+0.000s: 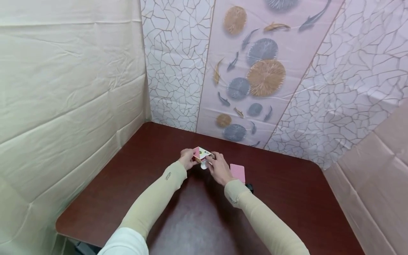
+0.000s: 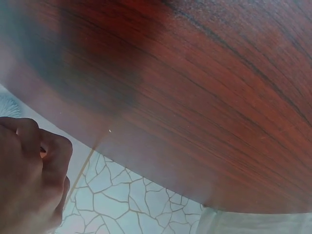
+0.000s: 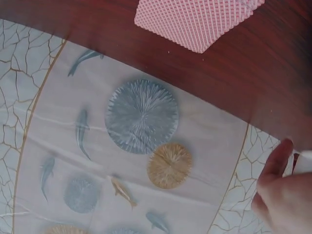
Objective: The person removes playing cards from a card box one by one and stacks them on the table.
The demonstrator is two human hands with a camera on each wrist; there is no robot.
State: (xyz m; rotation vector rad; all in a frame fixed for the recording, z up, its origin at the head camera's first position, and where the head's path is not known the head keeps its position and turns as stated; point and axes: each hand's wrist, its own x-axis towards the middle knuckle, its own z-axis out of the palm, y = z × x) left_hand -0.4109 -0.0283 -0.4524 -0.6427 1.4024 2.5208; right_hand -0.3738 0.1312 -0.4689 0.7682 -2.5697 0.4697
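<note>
Above the far middle of the table, a small card box [image 1: 202, 153] in red, white and yellow is held between both hands. My left hand [image 1: 187, 158] grips its left side, with the fingers bent round the edge. At its right end my right hand [image 1: 219, 168] pinches the box, near a white rounded flap [image 1: 204, 165] that hangs down. In the left wrist view the left hand [image 2: 31, 175] shows curled fingers, and the box is hidden. The right wrist view has the right hand [image 3: 285, 190] at a white edge. Beside the right hand lies a pink patterned deck of cards [image 1: 237, 173].
The dark red wooden table [image 1: 280, 205] has rounded corners. A small black object [image 1: 249, 187] shows beside the right wrist, partly hidden. Behind the table hangs a curtain [image 1: 242, 88] with fish and round leaf prints; beige cloth [image 1: 70, 88] lines the left side.
</note>
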